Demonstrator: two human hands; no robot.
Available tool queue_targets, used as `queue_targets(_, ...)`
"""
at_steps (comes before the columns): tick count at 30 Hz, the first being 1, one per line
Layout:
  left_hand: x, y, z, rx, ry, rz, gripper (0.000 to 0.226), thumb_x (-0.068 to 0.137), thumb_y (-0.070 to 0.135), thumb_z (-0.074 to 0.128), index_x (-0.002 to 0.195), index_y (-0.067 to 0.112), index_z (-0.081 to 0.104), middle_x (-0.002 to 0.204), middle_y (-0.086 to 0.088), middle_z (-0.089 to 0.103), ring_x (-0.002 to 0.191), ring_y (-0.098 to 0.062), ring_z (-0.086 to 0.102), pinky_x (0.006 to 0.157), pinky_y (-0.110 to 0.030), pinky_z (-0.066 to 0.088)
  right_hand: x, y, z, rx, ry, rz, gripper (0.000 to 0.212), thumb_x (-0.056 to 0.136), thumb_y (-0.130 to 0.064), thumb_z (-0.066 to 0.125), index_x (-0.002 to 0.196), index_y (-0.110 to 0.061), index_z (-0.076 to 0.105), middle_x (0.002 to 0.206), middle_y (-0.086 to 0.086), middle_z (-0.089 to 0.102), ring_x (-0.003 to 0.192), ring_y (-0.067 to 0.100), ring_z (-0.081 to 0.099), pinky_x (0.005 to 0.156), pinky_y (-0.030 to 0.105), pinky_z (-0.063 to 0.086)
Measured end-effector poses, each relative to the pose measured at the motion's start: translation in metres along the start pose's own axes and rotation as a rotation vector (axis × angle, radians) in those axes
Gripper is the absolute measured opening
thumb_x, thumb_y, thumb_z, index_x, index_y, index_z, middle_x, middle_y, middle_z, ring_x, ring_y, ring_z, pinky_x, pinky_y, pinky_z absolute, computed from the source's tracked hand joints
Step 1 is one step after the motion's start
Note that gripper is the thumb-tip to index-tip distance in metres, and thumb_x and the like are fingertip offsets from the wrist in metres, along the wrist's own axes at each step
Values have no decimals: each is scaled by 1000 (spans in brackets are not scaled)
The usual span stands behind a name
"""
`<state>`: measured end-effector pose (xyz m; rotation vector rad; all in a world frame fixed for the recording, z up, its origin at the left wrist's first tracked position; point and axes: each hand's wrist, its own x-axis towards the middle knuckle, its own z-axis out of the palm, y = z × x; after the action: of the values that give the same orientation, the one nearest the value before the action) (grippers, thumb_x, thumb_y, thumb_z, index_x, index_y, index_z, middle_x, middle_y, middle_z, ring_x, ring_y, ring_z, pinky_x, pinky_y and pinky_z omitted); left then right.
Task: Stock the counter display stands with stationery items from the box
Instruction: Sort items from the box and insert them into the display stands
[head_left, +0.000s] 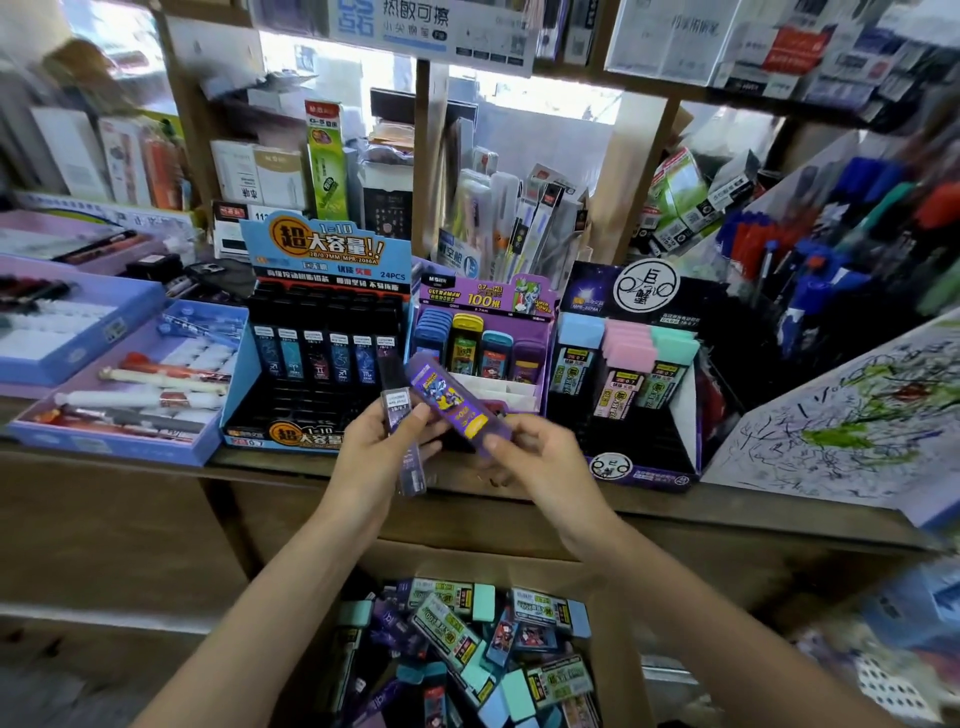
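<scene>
My left hand (374, 447) grips a slim dark lead case (399, 410), held upright in front of the counter. A flat purple lead case (451, 402) with a cartoon label rests in my right hand (535, 457), tilted, its upper end touching the dark case. Behind them stand three display stands: a black-and-blue one (322, 332) with a row of dark cases, a purple one (483, 332) with coloured cases, and a dark one (623, 364) with pastel-capped cases. Below, the cardboard box (615, 649) holds several mixed lead cases.
Lilac trays of pens and erasers (130, 374) lie on the counter at the left. A scribbled test pad (852, 421) leans at the right, with marker racks (831, 249) behind. Shelves of packaged stationery fill the back. The wooden counter edge (260, 462) runs across.
</scene>
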<state>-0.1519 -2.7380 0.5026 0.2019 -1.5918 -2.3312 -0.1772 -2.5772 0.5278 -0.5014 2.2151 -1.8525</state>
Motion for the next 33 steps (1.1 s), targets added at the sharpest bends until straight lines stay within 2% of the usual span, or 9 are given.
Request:
queue_targets(3, 0, 0, -8, 72, -55, -12, 14, 94, 13, 51, 105, 16, 59, 96, -2, 74, 89, -16, 71, 66, -21, 56, 12, -15, -22, -176, 117, -144, 20, 89, -9, 60, 88, -29, 61, 81, -10, 68, 77, 3, 63, 70, 19, 50)
queue_targets(5, 0, 1, -11, 111, -70, -17, 14, 94, 16, 51, 107, 15, 56, 95, 0, 75, 77, -14, 72, 60, -20, 55, 23, -27, -40, -191, 166, -197, 22, 87, -10, 64, 85, -31, 62, 76, -12, 69, 75, 1, 64, 69, 14, 49)
queue_targets(8, -1, 2, -12, 157, -76, -13, 14, 95, 16, 49, 106, 8, 49, 90, -3, 75, 51, -8, 58, 47, -19, 48, 44, -43, -62, -348, 233, -241, 21, 85, -12, 67, 83, -32, 63, 81, -3, 68, 79, 14, 63, 73, 25, 50)
queue_targets(11, -1, 3, -13, 166, -83, -23, 17, 96, 18, 47, 105, 4, 45, 80, -5, 73, 43, -8, 43, 42, -19, 40, 67, -53, -74, -517, 260, -288, 17, 84, -12, 67, 88, -28, 65, 81, -2, 65, 77, 13, 59, 75, 28, 48)
queue_targets(14, -4, 6, -12, 176, -97, -49, 21, 97, 25, 45, 104, 5, 45, 77, -5, 71, 43, -9, 41, 42, -20, 39, 85, -61, -78, -736, 256, -364, 15, 86, -14, 65, 100, -20, 69, 89, -1, 65, 79, 10, 56, 76, 24, 42)
queue_targets(19, -9, 9, -13, 165, -77, -69, 15, 99, 26, 41, 99, 12, 44, 76, -6, 72, 41, -10, 42, 41, -20, 39, 101, -60, -73, -1104, 175, -489, 23, 91, -15, 58, 112, -9, 65, 100, 11, 60, 96, 29, 56, 77, 28, 38)
queue_targets(22, -11, 11, -15, 183, -75, -74, 15, 98, 27, 42, 101, 13, 46, 78, -5, 72, 46, -10, 50, 43, -21, 42, 104, -48, -65, -1177, 171, -499, 27, 91, -18, 58, 117, -8, 60, 108, 11, 61, 101, 32, 57, 82, 37, 45)
queue_targets(27, -13, 8, -16, 220, -26, -25, 14, 95, 24, 49, 93, 13, 56, 79, -1, 72, 62, -9, 61, 52, -21, 50, 110, -31, -60, -1248, 192, -532, 20, 88, -19, 62, 103, -9, 53, 104, 10, 58, 96, 29, 53, 71, 36, 43)
queue_targets(33, -14, 7, -14, 205, -8, -31, 13, 94, 23, 51, 92, 13, 60, 77, 2, 71, 66, -9, 62, 54, -20, 50, 101, -28, -59, -1284, 217, -562, 20, 92, -22, 56, 106, -8, 57, 106, 8, 54, 99, 25, 47, 73, 34, 39)
